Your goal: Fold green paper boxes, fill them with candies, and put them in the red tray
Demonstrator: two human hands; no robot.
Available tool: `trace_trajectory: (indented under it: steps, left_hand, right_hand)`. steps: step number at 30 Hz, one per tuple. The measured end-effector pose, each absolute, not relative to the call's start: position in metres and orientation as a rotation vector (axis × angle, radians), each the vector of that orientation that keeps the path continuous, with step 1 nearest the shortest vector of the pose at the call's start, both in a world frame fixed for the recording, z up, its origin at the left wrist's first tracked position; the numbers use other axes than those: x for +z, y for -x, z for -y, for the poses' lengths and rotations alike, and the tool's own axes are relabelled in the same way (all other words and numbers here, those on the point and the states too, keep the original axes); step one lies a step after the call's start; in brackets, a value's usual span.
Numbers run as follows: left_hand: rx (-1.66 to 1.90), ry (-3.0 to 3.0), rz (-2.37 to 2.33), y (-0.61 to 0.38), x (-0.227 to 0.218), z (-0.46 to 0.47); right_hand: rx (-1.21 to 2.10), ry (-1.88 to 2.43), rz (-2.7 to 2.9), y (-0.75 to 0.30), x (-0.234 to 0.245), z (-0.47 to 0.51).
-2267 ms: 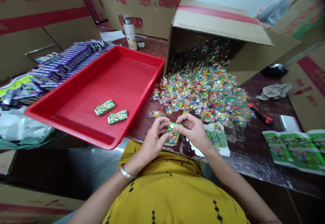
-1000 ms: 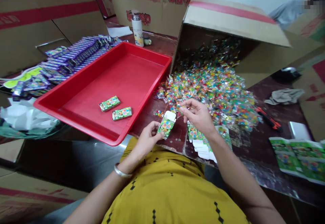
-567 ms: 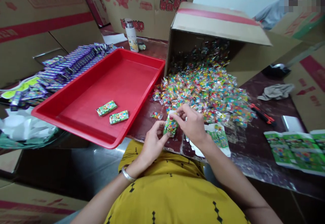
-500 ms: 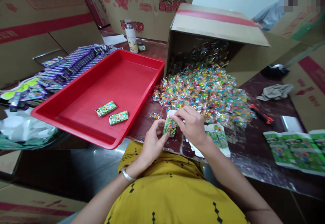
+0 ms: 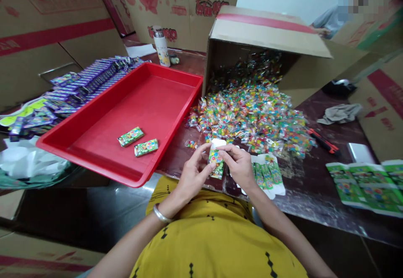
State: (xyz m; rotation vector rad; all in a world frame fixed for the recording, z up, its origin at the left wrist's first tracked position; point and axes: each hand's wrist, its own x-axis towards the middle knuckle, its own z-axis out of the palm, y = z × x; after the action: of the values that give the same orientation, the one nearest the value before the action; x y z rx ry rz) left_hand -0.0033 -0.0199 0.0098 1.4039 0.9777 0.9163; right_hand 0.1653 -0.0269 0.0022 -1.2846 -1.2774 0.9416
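Both hands hold one small green printed carton (image 5: 215, 160) upright at the table's near edge, its white top flap open. My left hand (image 5: 193, 174) grips its left side and my right hand (image 5: 239, 166) pinches its right side near the flap. Just beyond lies a heap of clear candy packets (image 5: 252, 114) spilling from a tipped cardboard box (image 5: 267, 30). A stack of flat green cartons (image 5: 267, 173) lies under my right wrist. The red tray (image 5: 94, 143) at the left holds two closed green cartons (image 5: 137, 142).
Purple cartons (image 5: 82, 80) are piled left of the tray, above white plastic bags (image 5: 25, 164). A flask (image 5: 161, 47) stands at the back. At the right lie a red-handled cutter (image 5: 324, 141), a grey rag (image 5: 340, 112) and more flat green cartons (image 5: 365, 185). Cardboard boxes surround the table.
My right hand reached to the candy heap, came back to the carton's open top, and now both hands hold the carton lower and closer to my body.
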Motion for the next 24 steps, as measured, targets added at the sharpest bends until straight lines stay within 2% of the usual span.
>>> trace_trajectory:
  steps: [6,12,24]
  left_hand:
    - [0.879,-1.601,-1.008,0.006,0.006,0.019]
    - [0.936,-1.184,-0.839,0.004,0.003,0.011]
    - [1.016,-1.128,-0.916,-0.002,0.006,0.013]
  right_hand:
    - [0.857,1.302,1.369,-0.165,0.009,0.026]
    - [0.989,1.232,1.095,-0.157,0.0,0.027]
    - [0.964,1.14,1.256,-0.159,0.01,0.022]
